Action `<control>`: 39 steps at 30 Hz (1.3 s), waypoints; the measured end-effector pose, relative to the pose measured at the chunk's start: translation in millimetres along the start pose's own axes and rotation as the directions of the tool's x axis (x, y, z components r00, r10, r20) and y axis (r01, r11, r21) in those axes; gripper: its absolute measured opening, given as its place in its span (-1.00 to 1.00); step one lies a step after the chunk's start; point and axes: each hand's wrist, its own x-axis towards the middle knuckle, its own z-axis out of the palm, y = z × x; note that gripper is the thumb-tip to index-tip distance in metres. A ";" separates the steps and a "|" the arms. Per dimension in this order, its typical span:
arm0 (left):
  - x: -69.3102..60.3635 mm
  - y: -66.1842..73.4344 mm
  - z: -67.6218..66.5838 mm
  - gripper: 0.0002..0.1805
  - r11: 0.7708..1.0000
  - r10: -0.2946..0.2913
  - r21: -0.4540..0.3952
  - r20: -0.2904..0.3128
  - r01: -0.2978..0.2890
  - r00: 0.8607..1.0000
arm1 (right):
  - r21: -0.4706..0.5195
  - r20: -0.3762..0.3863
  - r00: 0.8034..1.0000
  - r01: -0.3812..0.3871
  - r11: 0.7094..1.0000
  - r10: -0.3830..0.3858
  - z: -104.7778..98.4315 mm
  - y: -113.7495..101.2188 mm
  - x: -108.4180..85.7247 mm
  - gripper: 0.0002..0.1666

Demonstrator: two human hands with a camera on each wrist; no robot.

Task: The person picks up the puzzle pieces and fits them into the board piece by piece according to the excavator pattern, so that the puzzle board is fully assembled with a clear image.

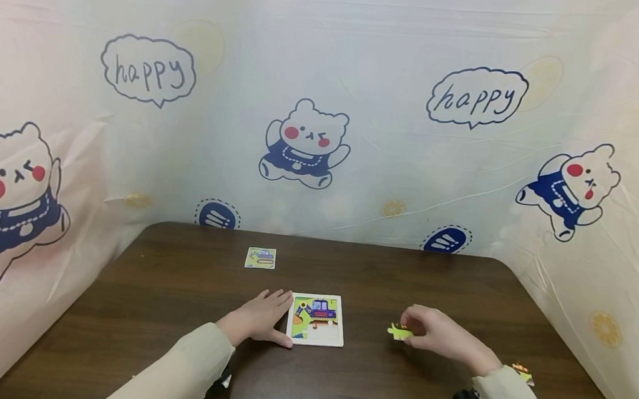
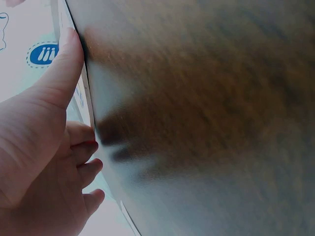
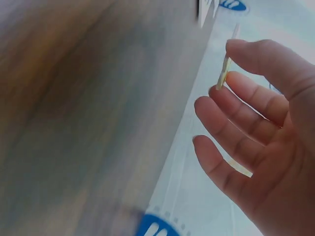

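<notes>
A white-framed jigsaw puzzle with a blue and yellow digger picture lies at the middle of the table; a pale gap shows at its lower right. My left hand rests at its left edge, fingers spread and straight, thumb near the lower corner. Off to the right of the frame, my right hand pinches a green puzzle piece between thumb and fingertips. In the right wrist view that piece is seen edge-on, held clear of the table.
Beside the right sleeve lies another puzzle piece, partly hidden by it. A small picture card lies farther back on the brown table. A printed cloth hangs behind the table and along its sides.
</notes>
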 end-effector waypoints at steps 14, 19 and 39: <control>-0.3 0.4 0.7 0.05 1.000 -0.006 -0.014 -0.006 0.006 1.000 | -0.108 -0.026 0.999 0.042 0.993 -0.045 30.9 -42.8 63.8 -0.82; -0.2 0.3 0.1 0.05 1.000 -0.006 -0.006 -0.005 0.006 1.000 | -0.118 0.003 0.997 0.077 0.990 -0.077 46.2 -49.3 77.3 -0.81; -0.6 -0.6 -0.7 0.05 1.000 0.005 -0.026 -0.013 -0.006 1.000 | -0.263 0.101 0.970 0.240 0.934 -0.221 79.4 -73.0 103.3 -0.94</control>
